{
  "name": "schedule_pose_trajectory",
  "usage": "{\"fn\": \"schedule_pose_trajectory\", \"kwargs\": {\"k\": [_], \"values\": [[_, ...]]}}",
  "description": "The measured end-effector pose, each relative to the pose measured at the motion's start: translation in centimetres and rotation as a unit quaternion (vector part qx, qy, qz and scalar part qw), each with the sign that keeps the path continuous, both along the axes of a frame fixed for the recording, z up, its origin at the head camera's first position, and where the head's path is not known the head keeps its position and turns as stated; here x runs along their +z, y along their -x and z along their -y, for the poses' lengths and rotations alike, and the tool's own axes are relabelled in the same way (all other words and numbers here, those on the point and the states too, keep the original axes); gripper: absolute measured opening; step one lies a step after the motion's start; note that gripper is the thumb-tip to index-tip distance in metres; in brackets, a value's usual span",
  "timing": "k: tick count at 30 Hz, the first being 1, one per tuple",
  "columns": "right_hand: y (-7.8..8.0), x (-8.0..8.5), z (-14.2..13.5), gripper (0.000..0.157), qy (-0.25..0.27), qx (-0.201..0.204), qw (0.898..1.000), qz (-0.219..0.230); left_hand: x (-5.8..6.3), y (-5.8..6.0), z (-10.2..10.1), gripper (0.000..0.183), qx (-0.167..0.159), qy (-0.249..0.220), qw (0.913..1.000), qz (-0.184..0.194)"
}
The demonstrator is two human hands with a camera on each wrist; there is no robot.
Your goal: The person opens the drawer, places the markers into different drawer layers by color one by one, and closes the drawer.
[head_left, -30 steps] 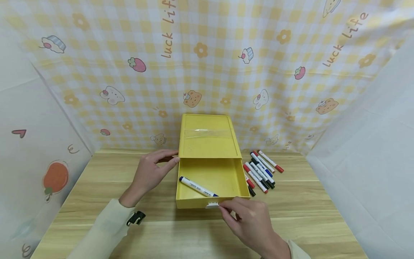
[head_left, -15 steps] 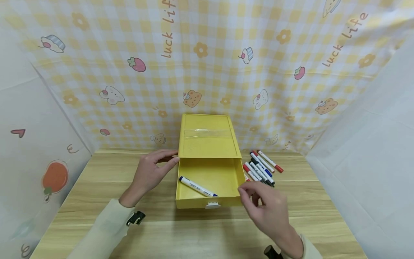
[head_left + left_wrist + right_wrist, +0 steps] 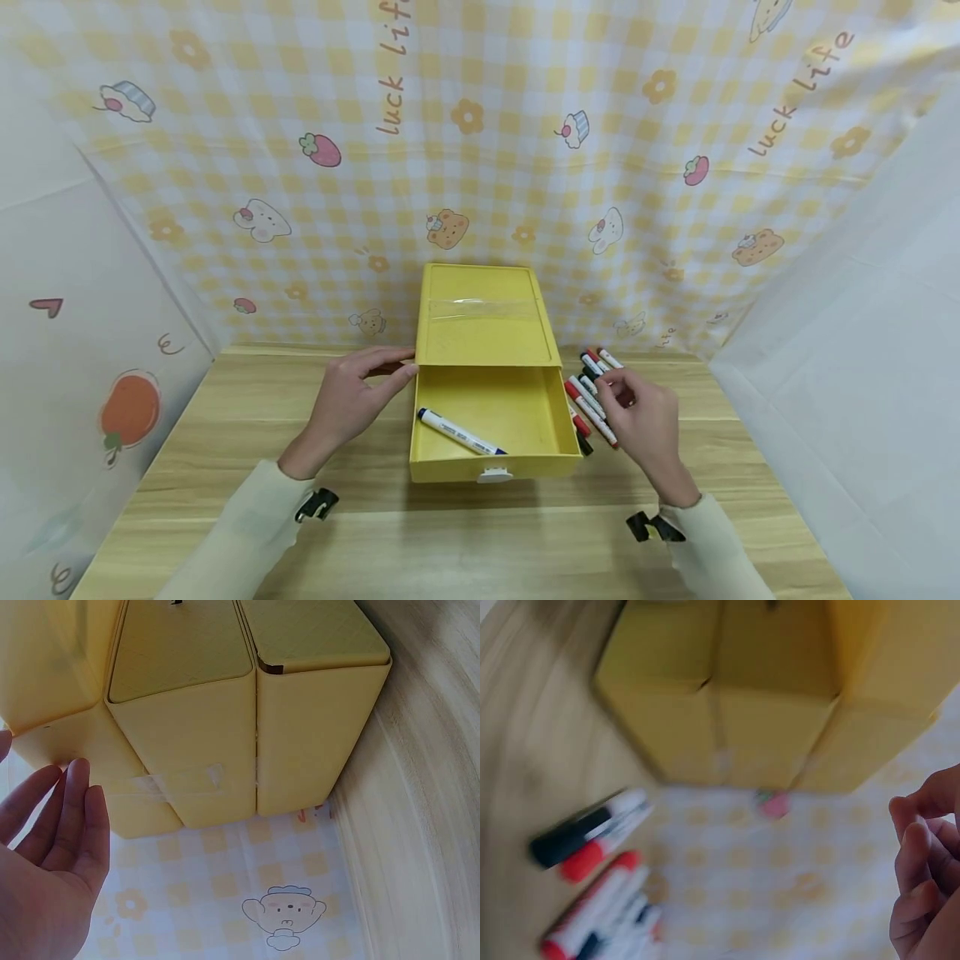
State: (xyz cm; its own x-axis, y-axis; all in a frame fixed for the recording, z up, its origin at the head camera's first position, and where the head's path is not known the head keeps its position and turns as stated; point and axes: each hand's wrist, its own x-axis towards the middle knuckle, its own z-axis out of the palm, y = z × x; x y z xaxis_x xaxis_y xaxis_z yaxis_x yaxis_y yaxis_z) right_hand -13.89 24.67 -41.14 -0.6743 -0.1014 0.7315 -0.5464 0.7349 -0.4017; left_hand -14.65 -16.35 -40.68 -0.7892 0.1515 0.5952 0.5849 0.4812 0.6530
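A yellow box of stacked drawers (image 3: 487, 333) stands on the table with its top drawer (image 3: 495, 467) pulled out. Inside that drawer lies a blue-capped whiteboard marker (image 3: 459, 432). My left hand (image 3: 345, 400) rests its fingertips on the box's left side, and its relaxed fingers (image 3: 75, 817) reach that wall in the left wrist view. Over the loose markers (image 3: 592, 408) to the right of the box hovers my right hand (image 3: 643, 417), fingers loosely curled, nothing visible between them. It hides part of the pile. In the right wrist view, the markers (image 3: 585, 915) look blurred, apart from the fingers.
Clear tape (image 3: 483, 309) crosses the box's top. The wooden table (image 3: 360, 550) ends at a checkered cloth backdrop (image 3: 480, 167), with white cloth walls on both sides. A small white handle (image 3: 495, 475) sticks out from the drawer's front.
My right hand has left the drawer's handle and moved right and back, past the drawer's front corner, to the markers. The left hand and the drawer have stayed put.
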Motion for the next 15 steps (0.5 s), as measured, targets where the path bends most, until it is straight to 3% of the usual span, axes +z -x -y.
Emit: {"fn": "schedule_pose_trajectory", "kwargs": {"k": [6,15], "values": [[2.6,-3.0,-2.7,0.007,-0.004,-0.043,0.998,0.056,0.0,0.0,0.0,0.022,-0.001,0.002,1.0,-0.002],[5.2,-5.6,-6.2,0.004,-0.036,-0.075,0.984,0.156,0.1,-0.1,0.0,0.021,-0.005,-0.004,1.0,-0.006]]}}
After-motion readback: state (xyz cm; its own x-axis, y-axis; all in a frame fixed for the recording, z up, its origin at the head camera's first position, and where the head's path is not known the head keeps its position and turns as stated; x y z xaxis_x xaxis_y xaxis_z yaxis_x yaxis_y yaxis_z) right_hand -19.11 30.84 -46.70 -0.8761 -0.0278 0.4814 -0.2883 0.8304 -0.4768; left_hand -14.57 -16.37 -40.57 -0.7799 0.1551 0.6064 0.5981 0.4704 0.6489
